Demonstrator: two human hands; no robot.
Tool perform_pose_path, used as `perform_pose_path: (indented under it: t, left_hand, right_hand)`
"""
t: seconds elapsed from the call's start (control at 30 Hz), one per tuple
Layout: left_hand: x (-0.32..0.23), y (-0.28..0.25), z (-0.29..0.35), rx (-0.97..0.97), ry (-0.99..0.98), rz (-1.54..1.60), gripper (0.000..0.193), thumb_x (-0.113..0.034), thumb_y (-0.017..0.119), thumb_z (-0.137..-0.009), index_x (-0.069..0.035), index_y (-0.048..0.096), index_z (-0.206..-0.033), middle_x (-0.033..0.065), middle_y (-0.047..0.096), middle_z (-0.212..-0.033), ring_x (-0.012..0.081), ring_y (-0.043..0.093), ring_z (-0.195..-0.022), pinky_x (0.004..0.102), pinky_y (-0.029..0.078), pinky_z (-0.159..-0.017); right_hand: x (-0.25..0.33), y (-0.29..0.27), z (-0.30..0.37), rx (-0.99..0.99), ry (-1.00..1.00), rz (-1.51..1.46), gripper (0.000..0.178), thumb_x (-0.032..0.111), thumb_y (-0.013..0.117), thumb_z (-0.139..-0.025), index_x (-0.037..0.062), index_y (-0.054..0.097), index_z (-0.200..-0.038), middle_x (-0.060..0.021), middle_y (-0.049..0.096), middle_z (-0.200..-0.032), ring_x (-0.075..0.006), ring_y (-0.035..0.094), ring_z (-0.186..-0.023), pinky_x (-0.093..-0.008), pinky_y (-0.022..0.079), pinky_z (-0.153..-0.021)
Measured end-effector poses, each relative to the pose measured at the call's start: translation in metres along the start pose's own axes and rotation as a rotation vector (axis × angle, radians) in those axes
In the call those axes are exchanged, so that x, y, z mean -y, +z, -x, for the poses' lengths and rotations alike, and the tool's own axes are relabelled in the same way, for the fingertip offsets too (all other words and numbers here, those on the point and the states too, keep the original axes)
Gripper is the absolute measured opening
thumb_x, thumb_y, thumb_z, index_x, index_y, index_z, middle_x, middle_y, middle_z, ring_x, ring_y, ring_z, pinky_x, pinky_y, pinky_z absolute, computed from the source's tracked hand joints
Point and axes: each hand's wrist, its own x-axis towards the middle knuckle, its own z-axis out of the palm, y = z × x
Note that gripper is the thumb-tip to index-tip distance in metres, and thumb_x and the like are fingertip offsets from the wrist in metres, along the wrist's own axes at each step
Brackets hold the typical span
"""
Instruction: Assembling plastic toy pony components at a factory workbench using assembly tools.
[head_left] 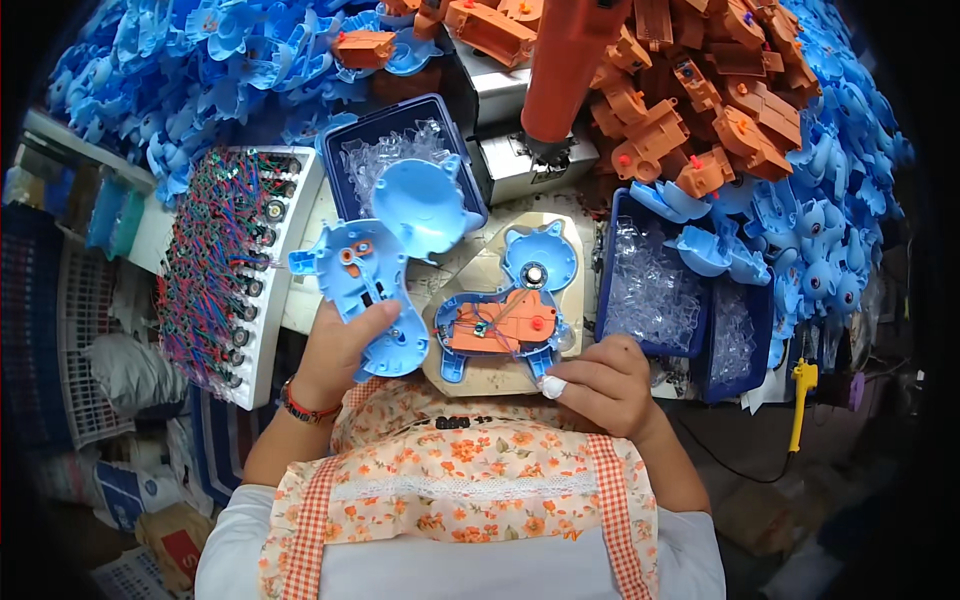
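My left hand [340, 345] is closed on a hollow blue toy shell half [385, 342], thumb over its inner side. Small orange parts sit inside that shell. A rounded blue head shell [420, 195] adjoins its upper end; whether the two are joined I cannot tell. Beside it, a matching animal-shaped shell half [455, 368] lies open side up in a beige fixture [440, 385]. It holds an orange gearbox [510, 322] with thin wires and a round metal-centred speaker [533, 275]. My right hand [605, 385], one fingertip wrapped white, has its fingers bent together at the shell's lower right leg; anything between them is hidden.
On the left stands a white foam tray [262, 365] of wired speakers. Dark blue bins [470, 185] with clear plastic pieces flank the fixture. Blue shells [230, 50] and orange gearboxes [640, 130] are heaped behind. An orange-red cylindrical tool [570, 75] hangs overhead; a yellow-handled tool [802, 400] hangs right.
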Motion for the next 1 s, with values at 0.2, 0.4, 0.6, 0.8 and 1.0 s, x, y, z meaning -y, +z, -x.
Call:
perform_pose_path:
  t: [0.2,0.4,0.6,0.8,1.0]
  left_hand:
    - [0.002,0.012,-0.007,0.047,0.129,-0.240,0.041,-0.006,0.069,-0.086,-0.001,0.055,-0.124,0.0052,0.066,-0.105,0.0122,0.065,-0.091,0.0303,0.055,-0.078]
    - [-0.005,0.002,-0.007,0.087,0.070,-0.076,0.036,-0.012,0.065,-0.087,0.004,0.056,-0.118,0.0125,0.068,-0.100,0.0184,0.068,-0.087,0.0312,0.056,-0.076]
    - [-0.012,0.013,0.006,0.415,-0.060,0.209,0.046,-0.016,0.059,-0.089,0.008,0.050,-0.127,0.0270,0.067,-0.109,0.0349,0.070,-0.096,0.0406,0.058,-0.084]
    - [0.009,0.016,-0.001,0.574,-0.228,0.312,0.047,-0.012,0.059,-0.093,0.004,0.048,-0.137,0.0159,0.062,-0.127,0.0265,0.066,-0.108,0.0380,0.060,-0.081]
    - [0.010,0.010,-0.009,0.739,-0.302,0.461,0.047,-0.015,0.053,-0.099,0.007,0.044,-0.139,0.0227,0.056,-0.134,0.0425,0.059,-0.120,0.0431,0.061,-0.079]
  right_hand:
    - [0.009,0.014,-0.026,-0.057,0.042,-0.201,0.027,0.002,0.073,-0.069,0.0091,0.066,-0.094,-0.0130,0.069,-0.114,-0.0227,0.062,-0.070,-0.0340,0.044,-0.061]
    - [-0.004,0.004,-0.034,-0.055,0.102,-0.159,0.029,-0.002,0.071,-0.070,0.0076,0.065,-0.097,-0.0144,0.071,-0.110,-0.0264,0.063,-0.071,-0.0350,0.045,-0.062]
    - [0.012,-0.008,-0.043,0.060,-0.057,0.109,0.019,0.011,0.070,-0.073,0.0116,0.069,-0.092,-0.0084,0.071,-0.104,-0.0258,0.062,-0.072,-0.0378,0.046,-0.061]
    - [0.018,-0.005,-0.042,0.223,-0.146,0.188,0.018,0.018,0.068,-0.071,0.0168,0.068,-0.089,-0.0043,0.066,-0.102,-0.0223,0.063,-0.080,-0.0362,0.048,-0.066]
    - [0.026,0.006,-0.050,0.138,-0.098,-0.027,0.016,0.011,0.072,-0.076,0.0120,0.068,-0.091,-0.0073,0.066,-0.116,-0.0257,0.067,-0.093,-0.0376,0.053,-0.074]
